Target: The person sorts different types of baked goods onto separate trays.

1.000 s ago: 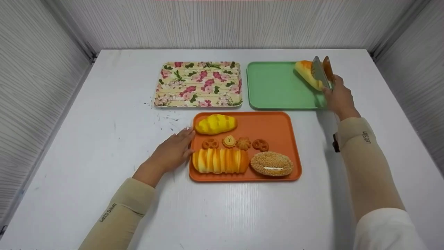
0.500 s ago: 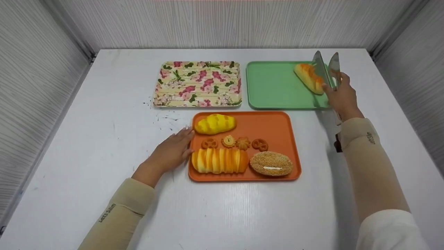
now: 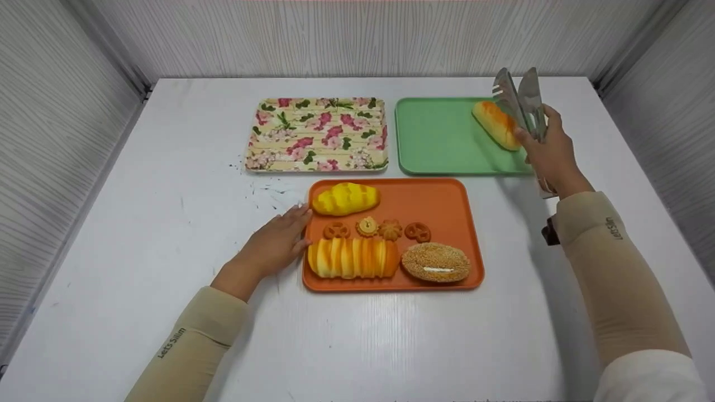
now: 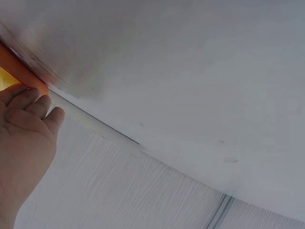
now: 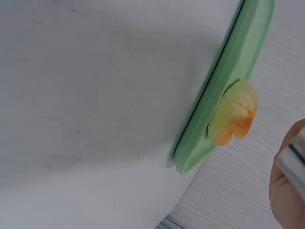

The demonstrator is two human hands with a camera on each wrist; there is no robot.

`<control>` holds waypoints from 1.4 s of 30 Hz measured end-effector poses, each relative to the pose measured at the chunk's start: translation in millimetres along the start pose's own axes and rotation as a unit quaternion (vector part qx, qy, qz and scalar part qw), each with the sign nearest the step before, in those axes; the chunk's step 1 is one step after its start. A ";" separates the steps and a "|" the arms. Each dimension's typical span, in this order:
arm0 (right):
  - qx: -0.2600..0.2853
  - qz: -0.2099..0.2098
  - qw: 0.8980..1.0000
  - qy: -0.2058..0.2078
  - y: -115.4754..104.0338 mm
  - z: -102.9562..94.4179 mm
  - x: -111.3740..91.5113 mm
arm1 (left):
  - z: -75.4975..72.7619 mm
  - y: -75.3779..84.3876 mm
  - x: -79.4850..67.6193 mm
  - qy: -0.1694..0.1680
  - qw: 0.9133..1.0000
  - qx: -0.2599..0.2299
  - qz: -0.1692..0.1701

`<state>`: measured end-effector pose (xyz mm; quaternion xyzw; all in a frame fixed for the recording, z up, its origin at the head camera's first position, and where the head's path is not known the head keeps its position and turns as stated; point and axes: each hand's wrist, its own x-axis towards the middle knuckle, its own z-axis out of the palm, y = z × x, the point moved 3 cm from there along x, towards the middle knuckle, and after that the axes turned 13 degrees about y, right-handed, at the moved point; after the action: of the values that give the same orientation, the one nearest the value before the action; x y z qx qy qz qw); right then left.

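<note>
My right hand (image 3: 554,153) grips metal bread tongs (image 3: 505,99), their two blades apart, over the right side of the green tray (image 3: 438,137). A long golden bread roll (image 3: 491,121) lies on that tray, its right side partly behind the tongs in the head view. In the right wrist view the bread roll (image 5: 233,114) rests in the tray, apart from the tongs' handle (image 5: 294,160). My left hand (image 3: 273,243) lies with extended fingers against the left rim of the orange tray (image 3: 430,198); the left wrist view shows those fingertips at the orange edge (image 4: 21,69).
On the orange tray sit a yellow bread (image 3: 346,199), a ridged loaf (image 3: 354,258), a sesame-covered bun (image 3: 435,262) and several small cookies (image 3: 390,229). A flowered tray (image 3: 318,134) stands at the back left. Wood-patterned walls (image 3: 357,39) enclose the table.
The tongs opened and released the bread roll onto the green tray. My right hand then lifted slightly up and away with the tongs. The left hand stayed put.
</note>
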<state>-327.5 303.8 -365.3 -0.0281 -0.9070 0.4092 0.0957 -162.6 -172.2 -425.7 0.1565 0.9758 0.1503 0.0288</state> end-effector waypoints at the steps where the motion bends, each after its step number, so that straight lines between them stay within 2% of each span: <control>1: 0.002 -0.007 1.000 -0.001 -1.0 0.0 -1.4 | 0.0 0.2 0.2 -0.001 1.000 0.001 0.000; 5: -0.001 -0.032 0.999 -0.011 -5.1 0.8 -7.8 | -0.1 -0.2 0.8 0.001 1.000 0.000 0.002; 13: 0.008 -0.035 0.998 -0.045 -11.0 6.4 -19.9 | -0.9 0.3 0.4 -0.003 1.000 -0.005 -0.003; 21: 0.006 -0.067 0.996 -0.067 -12.7 12.6 -36.1 | -1.7 1.5 -0.1 -0.008 1.000 -0.009 -0.007; 31: 0.016 -0.092 0.989 -0.116 -16.1 20.3 -60.0 | -0.2 -0.8 -0.4 0.014 1.000 -0.003 0.019; 37: 0.033 -0.117 0.982 -0.145 -18.2 22.6 -74.5 | -1.2 -1.1 -0.3 0.008 1.000 -0.007 0.010; 42: 0.038 -0.119 0.979 -0.164 -19.3 22.1 -85.9 | -1.0 -0.7 0.1 0.007 1.000 -0.011 0.007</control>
<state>-247.1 263.6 -378.2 0.1510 -0.8910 0.4281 -0.0049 -163.0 -173.0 -425.0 0.1624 0.9730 0.1623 0.0228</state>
